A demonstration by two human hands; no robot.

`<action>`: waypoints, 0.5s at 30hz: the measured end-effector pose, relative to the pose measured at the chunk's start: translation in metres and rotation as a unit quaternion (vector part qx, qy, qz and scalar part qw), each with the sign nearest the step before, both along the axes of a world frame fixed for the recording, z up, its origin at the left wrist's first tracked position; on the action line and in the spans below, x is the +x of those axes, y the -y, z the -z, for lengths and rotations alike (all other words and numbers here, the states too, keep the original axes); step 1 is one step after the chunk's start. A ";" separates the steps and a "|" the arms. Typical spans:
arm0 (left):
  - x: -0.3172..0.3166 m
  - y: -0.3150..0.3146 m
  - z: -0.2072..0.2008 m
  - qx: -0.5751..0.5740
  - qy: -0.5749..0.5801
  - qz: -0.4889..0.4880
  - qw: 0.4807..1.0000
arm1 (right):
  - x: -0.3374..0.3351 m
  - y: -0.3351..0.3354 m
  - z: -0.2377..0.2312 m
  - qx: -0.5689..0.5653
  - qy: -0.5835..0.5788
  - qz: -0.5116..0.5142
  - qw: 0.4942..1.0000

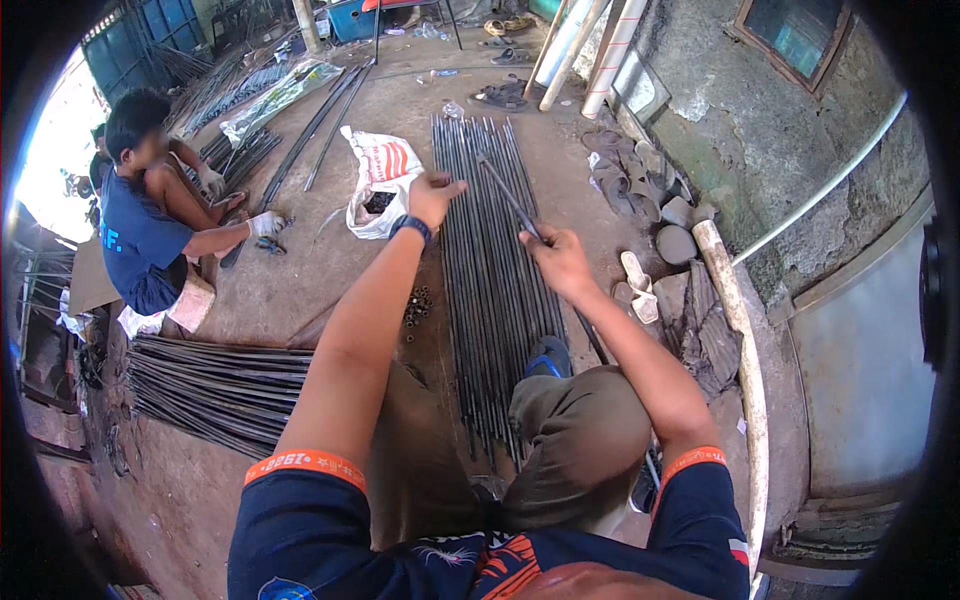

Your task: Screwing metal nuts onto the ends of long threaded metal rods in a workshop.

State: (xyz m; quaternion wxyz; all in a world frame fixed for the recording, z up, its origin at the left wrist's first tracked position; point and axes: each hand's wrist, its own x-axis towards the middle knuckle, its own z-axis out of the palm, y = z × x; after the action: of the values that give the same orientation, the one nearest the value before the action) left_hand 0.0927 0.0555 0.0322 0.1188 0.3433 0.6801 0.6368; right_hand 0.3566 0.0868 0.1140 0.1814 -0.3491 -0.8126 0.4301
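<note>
My right hand is closed around a dark metal rod, which slants from its upper tip down past my right knee. My left hand hovers left of the rod's upper end, apart from it, with its fingers pinched together; whatever they hold is too small or hidden to make out. Beneath both hands, many similar rods lie side by side on the floor, running away from me. Left of my left hand stands an open white sack with small dark pieces inside. Several small metal nuts lie loose under my left forearm.
A co-worker with gloved hands sits on a low block at the left. A thick rod bundle lies below them. Sandals, dark cloths and a long pale pole line the right wall.
</note>
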 end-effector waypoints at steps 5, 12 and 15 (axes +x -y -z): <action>0.010 -0.019 -0.024 0.033 0.153 0.094 0.983 | 0.001 -0.017 0.029 0.044 -0.049 0.018 0.998; 0.001 -0.009 0.000 0.032 0.209 0.062 0.975 | -0.009 -0.020 0.034 0.078 -0.036 0.020 0.996; -0.017 0.001 -0.001 -0.022 0.234 0.056 0.971 | -0.011 -0.022 0.034 0.073 -0.062 0.025 0.995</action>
State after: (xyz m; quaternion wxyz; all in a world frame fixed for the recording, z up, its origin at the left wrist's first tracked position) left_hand 0.0753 0.0544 0.0335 0.3169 0.2198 0.6269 0.6769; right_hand 0.3458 0.1091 0.0804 0.2666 -0.3278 -0.8201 0.3860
